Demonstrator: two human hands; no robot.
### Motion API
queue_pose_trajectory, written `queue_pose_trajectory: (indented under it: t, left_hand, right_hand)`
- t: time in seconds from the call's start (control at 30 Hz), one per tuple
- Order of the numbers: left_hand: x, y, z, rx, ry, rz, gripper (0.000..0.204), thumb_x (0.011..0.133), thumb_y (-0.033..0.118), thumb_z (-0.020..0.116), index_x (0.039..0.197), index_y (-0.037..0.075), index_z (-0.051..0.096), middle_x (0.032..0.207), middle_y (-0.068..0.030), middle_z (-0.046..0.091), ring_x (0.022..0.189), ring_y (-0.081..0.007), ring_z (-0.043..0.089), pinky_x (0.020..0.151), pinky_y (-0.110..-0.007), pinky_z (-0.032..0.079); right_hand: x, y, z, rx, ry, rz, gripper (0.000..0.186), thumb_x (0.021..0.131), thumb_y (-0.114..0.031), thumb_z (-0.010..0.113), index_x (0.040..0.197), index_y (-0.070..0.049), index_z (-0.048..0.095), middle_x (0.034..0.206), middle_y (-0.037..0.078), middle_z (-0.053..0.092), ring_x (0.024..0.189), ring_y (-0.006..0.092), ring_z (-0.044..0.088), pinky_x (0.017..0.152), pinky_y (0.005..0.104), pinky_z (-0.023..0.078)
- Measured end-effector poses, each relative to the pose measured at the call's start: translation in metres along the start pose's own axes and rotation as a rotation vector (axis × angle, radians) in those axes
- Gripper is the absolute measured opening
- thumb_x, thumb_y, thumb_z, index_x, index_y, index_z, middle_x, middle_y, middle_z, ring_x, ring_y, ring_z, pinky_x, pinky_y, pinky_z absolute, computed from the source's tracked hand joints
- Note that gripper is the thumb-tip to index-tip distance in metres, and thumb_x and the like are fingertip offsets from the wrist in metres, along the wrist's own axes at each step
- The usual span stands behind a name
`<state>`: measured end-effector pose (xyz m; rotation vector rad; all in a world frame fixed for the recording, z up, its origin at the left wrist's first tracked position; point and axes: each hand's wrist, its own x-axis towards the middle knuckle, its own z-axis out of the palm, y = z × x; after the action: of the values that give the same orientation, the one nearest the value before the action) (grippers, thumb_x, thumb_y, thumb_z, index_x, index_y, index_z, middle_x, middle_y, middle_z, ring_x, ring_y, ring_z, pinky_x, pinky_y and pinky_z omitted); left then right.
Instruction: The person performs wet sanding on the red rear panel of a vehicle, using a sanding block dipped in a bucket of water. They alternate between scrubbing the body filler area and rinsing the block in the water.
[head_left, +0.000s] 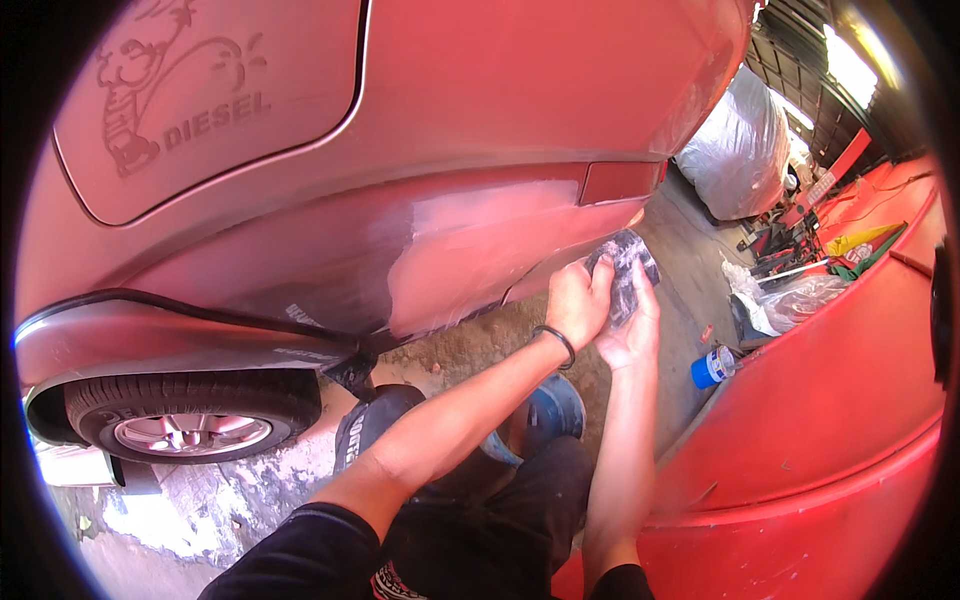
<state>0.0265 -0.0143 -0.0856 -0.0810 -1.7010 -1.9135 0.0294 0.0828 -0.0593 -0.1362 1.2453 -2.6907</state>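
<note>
Head view: just beyond the lower right end of a pale pink, matt, irregular patch (480, 245) on the dull red, rounded vehicle body (500, 90), a dark grey, thin-looking pad (625, 262) smudged with white dust, held up in both bare hands. Grip of the left hand (578, 305): curled firmly on the pad's near left edge, thumb laid along the face. Grip of the right hand (632, 340): closed on the opposite edge and lower part, fingers stretched along the side. Contact between pad and bodywork: impossible to tell from this angle. To handle so dusty a pad well, clear loose powder off first, spread the face flat, press with whole fingers rather than thumb tips, and follow the curve of the bodywork without digging into the patch's border. Likely to crease if squeezed unevenly. At the patch's upper right, a shallow, dull red rectangular inset (612, 184); to the lower left, a silver metal spoked wheel (190, 432) in ribbed black rubber. Below the patch, a round, scuffed blue bucket (568, 405); to the right, a small blue and white cylindrical tin (712, 367) and, farther right, broad, glossy red panels (820, 380). Upper right of the patch, crinkled translucent plastic sheeting (735, 150) over something bulky.
</note>
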Motion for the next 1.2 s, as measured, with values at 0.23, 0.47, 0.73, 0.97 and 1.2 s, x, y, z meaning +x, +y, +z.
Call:
queue_pose_trajectory:
  t: [0.23,0.47,0.73,0.97,1.2]
  left_hand:
    - [-0.033,-0.014,-0.037,-0.016,-0.097,0.046,0.047,0.109,0.035,0.055,0.084,-0.004,0.067,0.063,-0.0129,0.063,0.059,-0.0115,0.057,0.057,-0.035,0.048]
    - [-0.077,-0.063,-0.087,-0.374,-0.5,-0.412,0.037,0.11,0.04,0.056,0.099,0.006,0.063,0.071,0.001,0.059,0.062,-0.0066,0.055,0.06,-0.026,0.049]
    - [-0.179,-0.177,-0.125,-0.325,-0.433,-0.679,0.032,0.108,0.03,0.06,0.125,0.003,0.063,0.081,-0.0018,0.064,0.069,-0.0084,0.061,0.065,-0.025,0.052]
    - [-0.229,-0.231,-0.144,-0.154,-0.234,-0.905,0.024,0.106,0.024,0.061,0.111,0.002,0.068,0.076,-0.0038,0.067,0.062,-0.0112,0.061,0.06,-0.026,0.052]
    - [-0.235,-0.233,-0.146,-0.042,-0.482,-0.875,0.022,0.105,0.024,0.062,0.108,0.004,0.069,0.075,-0.0023,0.068,0.062,-0.011,0.062,0.06,-0.028,0.052]
  right_hand:
    - [-0.013,0.024,-0.018,-0.145,0.097,0.04,0.029,0.099,-0.026,0.072,0.122,-0.01,0.069,0.117,0.005,0.073,0.109,0.0179,0.069,0.1,0.0392,0.055]
    - [-0.04,0.059,-0.004,-0.454,0.189,-0.202,0.014,0.092,-0.004,0.079,0.104,-0.003,0.075,0.093,0.003,0.074,0.075,0.0114,0.069,0.066,0.0286,0.056]
    - [-0.033,0.113,-0.018,-0.809,0.273,-0.424,0.018,0.091,-0.008,0.081,0.106,0.001,0.078,0.095,0.002,0.077,0.082,0.0063,0.067,0.074,0.0263,0.055]
    - [-0.023,0.093,-0.004,-0.505,0.244,-0.516,0.032,0.089,-0.005,0.082,0.119,0.001,0.072,0.111,0.006,0.075,0.097,0.0123,0.07,0.088,0.0308,0.056]
    - [-0.01,0.027,0.013,-0.089,0.221,-0.115,0.029,0.095,-0.022,0.076,0.121,-0.012,0.07,0.113,-0.001,0.075,0.097,0.0111,0.071,0.077,0.0288,0.053]
